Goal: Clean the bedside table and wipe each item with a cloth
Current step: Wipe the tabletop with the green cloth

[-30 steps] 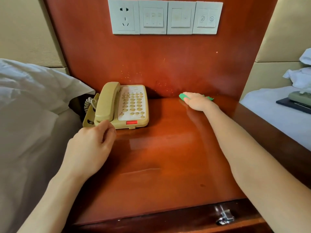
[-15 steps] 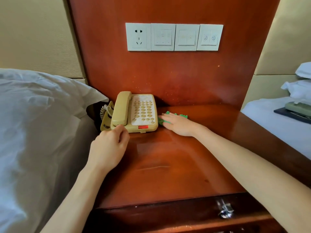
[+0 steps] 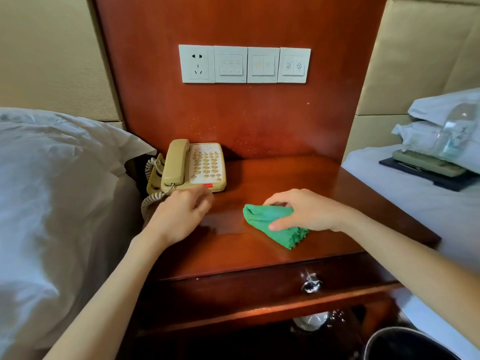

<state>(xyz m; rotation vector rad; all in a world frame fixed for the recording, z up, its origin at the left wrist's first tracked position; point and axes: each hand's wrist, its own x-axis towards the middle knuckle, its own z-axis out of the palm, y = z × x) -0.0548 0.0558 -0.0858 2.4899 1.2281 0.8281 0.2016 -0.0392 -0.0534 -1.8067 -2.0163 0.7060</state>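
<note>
Two beds flank the work area: a white-sheeted bed (image 3: 46, 203) along the left edge and a second white bed (image 3: 428, 203) on the right, the latter carrying a dark flat tray (image 3: 426, 175) with blurred objects on it, not identifiable. Between them stands the glossy red-brown wooden bedside table (image 3: 280, 178), with a drawer and metal knob (image 3: 310, 283) below. Its tall back panel carries a row of four white wall plates (image 3: 244, 64), a socket and switches. A dark round bin rim (image 3: 405, 344) shows at bottom right.

On the tabletop's rear left corner sits a beige corded push-button telephone (image 3: 193, 166), handset in cradle, coiled cord hanging off the left edge. The left hand (image 3: 181, 216) lies just in front of the telephone, fingers loosely curled, holding nothing; contact with the phone base cannot be determined.

A crumpled green cloth (image 3: 272, 224) lies on the tabletop toward the front, right of centre, well apart from the telephone. The right hand (image 3: 304, 211) grips it from above, thumb and fingers curled round its bunched upper part; the loose end trails out beneath the palm.
</note>
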